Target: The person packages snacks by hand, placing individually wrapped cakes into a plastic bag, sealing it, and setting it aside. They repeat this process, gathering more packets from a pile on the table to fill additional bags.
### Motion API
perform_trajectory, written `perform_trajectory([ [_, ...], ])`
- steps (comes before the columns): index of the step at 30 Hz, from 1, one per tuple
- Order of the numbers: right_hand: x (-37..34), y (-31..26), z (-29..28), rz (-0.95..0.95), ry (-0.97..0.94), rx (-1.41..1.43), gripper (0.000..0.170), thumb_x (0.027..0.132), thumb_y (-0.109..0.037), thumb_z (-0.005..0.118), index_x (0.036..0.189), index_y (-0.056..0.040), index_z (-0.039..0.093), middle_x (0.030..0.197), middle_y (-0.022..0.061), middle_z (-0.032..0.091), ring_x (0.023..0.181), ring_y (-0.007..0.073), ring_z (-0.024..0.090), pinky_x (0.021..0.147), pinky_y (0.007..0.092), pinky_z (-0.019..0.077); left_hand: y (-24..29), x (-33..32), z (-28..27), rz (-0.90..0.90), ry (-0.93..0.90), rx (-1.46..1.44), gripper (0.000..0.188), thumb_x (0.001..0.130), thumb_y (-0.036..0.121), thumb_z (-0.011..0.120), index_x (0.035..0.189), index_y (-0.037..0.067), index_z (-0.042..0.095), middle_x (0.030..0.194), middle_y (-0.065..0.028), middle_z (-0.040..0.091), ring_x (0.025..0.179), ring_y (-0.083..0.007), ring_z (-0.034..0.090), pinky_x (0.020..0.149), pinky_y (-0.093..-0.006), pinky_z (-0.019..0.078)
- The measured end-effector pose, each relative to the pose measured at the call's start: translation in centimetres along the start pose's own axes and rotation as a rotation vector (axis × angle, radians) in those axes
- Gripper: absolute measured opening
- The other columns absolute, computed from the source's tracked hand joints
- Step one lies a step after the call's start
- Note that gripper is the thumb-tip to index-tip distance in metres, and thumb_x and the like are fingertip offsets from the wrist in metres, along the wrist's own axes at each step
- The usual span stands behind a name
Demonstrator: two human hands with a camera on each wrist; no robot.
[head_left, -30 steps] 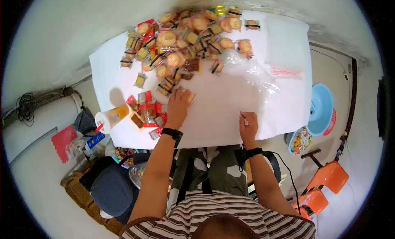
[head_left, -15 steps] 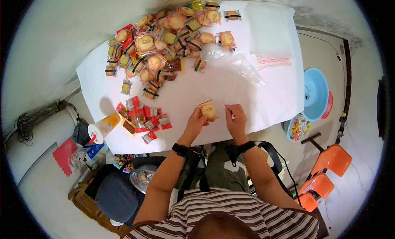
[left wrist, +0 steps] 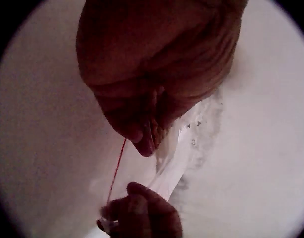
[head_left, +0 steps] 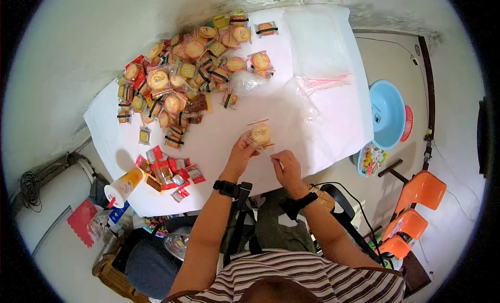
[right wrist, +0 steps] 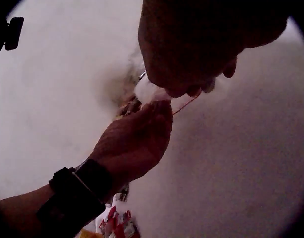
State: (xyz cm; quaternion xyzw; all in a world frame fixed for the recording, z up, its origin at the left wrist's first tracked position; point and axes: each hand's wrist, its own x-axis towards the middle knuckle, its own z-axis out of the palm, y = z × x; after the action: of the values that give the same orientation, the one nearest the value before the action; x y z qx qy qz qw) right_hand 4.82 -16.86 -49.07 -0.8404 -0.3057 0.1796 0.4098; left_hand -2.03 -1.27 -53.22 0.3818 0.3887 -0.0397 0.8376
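A round cookie in a clear wrapper (head_left: 260, 135) is above the near part of the white table. My left hand (head_left: 242, 154) pinches the wrapper's near left corner between thumb and fingers. Close by, my right hand (head_left: 289, 172) has its fingertips together. A thin red strip (left wrist: 117, 168) runs from my left fingertips to the right hand (left wrist: 147, 213), which pinches its far end. Clear film (left wrist: 179, 161) hangs beside the left fingertips. In the right wrist view the right hand (right wrist: 206, 44) overlaps the left hand (right wrist: 137, 136), and the cookie is mostly hidden.
A heap of wrapped cookies (head_left: 177, 84) covers the table's far left. Small red packets (head_left: 166, 172) lie nearer, beside a tipped-looking cup (head_left: 124, 187). Clear bags (head_left: 317, 47) with thin red lines lie far right. A blue basin (head_left: 388, 115) stands off the table's right side.
My left hand has picked up the wrapped cookie near the heap and brought it right. The right hand has moved in beside it. The head view has shifted.
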Motion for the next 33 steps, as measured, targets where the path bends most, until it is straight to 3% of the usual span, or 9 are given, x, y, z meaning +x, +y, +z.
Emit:
perform_trajectory([
  [4,0.1,1.2,-0.5,0.018,-0.01,-0.024,0.009,0.076,-0.003,0.061,0.084,-0.0033,0.056,0.08,0.0118,0.055,0.076,0.0313,0.054,0.067,0.0383,0.0445,0.6,-0.5,1.5,0.061,0.002,0.402,0.049,0.086,0.019,0.057,0.13,0.004,0.039,0.099,-0.0071,0.063,0.082,-0.0188,0.062,0.068,-0.0302,0.0495],
  [6,-0.2,1.6,-0.8,0.062,-0.002,-0.067,0.009,0.076,-0.003,0.061,0.083,-0.0036,0.054,0.08,0.0118,0.055,0.076,0.0313,0.054,0.067,0.0381,0.0443,0.4,-1.1,1.5,0.185,0.131,0.917,0.039,0.085,0.021,0.058,0.119,0.004,0.049,0.086,-0.0105,0.064,0.074,-0.0219,0.062,0.066,-0.031,0.0486],
  [12,-2.3,1.1,-1.5,0.169,0.059,-0.159,0.011,0.076,-0.005,0.062,0.082,-0.0041,0.053,0.079,0.0125,0.054,0.075,0.0316,0.053,0.065,0.0387,0.044,-1.8,-3.7,-0.9,0.306,0.23,1.013,0.018,0.084,0.02,0.059,0.091,0.004,0.058,0.074,-0.0128,0.061,0.065,-0.0252,0.059,0.061,-0.0324,0.0465],
  [16,-5.5,-0.1,0.0,0.293,-0.061,-0.009,0.014,0.079,-0.008,0.062,0.089,-0.0039,0.055,0.089,0.013,0.056,0.079,0.0319,0.055,0.066,0.0381,0.0453,-2.5,-5.1,-1.9,0.268,0.241,0.987,0.02,0.082,0.018,0.061,0.094,0.003,0.057,0.077,-0.0122,0.06,0.067,-0.0254,0.058,0.063,-0.033,0.046],
  [21,-6.6,-3.0,4.1,0.166,-0.238,0.122,0.031,0.082,-0.009,0.06,0.11,-0.0025,0.052,0.096,0.0153,0.056,0.083,0.0304,0.057,0.071,0.0366,0.0476,-1.9,-4.3,-2.2,0.731,0.628,1.012,0.028,0.079,0.013,0.062,0.102,0.001,0.054,0.09,-0.0123,0.056,0.077,-0.0267,0.056,0.07,-0.0338,0.046],
  [24,-6.3,-2.6,7.1,0.274,-0.173,0.243,0.045,0.083,-0.009,0.058,0.125,-0.0024,0.041,0.102,0.0175,0.054,0.087,0.0283,0.057,0.075,0.0366,0.0482,-1.1,-2.8,-2.1,0.572,0.45,1.0,0.031,0.08,0.013,0.06,0.109,0.003,0.054,0.094,-0.0122,0.06,0.088,-0.0298,0.058,0.077,-0.037,0.0465],
  [29,-3.9,-1.5,8.2,0.803,-0.111,0.767,0.054,0.087,-0.006,0.049,0.136,-0.0014,0.029,0.12,0.0209,0.045,0.103,0.03,0.052,0.083,0.0395,0.0453,-2.5,-1.6,-3.4,0.52,0.323,1.078,0.022,0.083,0.01,0.056,0.104,0.003,0.055,0.091,-0.0144,0.06,0.085,-0.0324,0.058,0.074,-0.0388,0.0471],
  [32,-3.4,0.4,8.9,0.345,0.05,0.29,0.057,0.085,0.001,0.049,0.138,-0.0038,0.029,0.129,0.0193,0.042,0.105,0.0234,0.051,0.084,0.0314,0.0448,-3.2,-2.8,-2.9,0.469,0.293,1.072,0.016,0.083,0.011,0.055,0.098,0.003,0.054,0.086,-0.0168,0.059,0.08,-0.035,0.057,0.07,-0.0402,0.0468],
  [33,-3.2,0.5,8.6,0.344,0.051,0.29,0.057,0.085,0.001,0.049,0.138,-0.0038,0.029,0.129,0.0193,0.042,0.105,0.0234,0.051,0.084,0.0314,0.0448,-3.3,-3.4,-2.5,0.402,0.269,1.044,0.013,0.084,0.011,0.055,0.094,0.002,0.054,0.083,-0.018,0.058,0.078,-0.0364,0.057,0.068,-0.0408,0.0464],
])
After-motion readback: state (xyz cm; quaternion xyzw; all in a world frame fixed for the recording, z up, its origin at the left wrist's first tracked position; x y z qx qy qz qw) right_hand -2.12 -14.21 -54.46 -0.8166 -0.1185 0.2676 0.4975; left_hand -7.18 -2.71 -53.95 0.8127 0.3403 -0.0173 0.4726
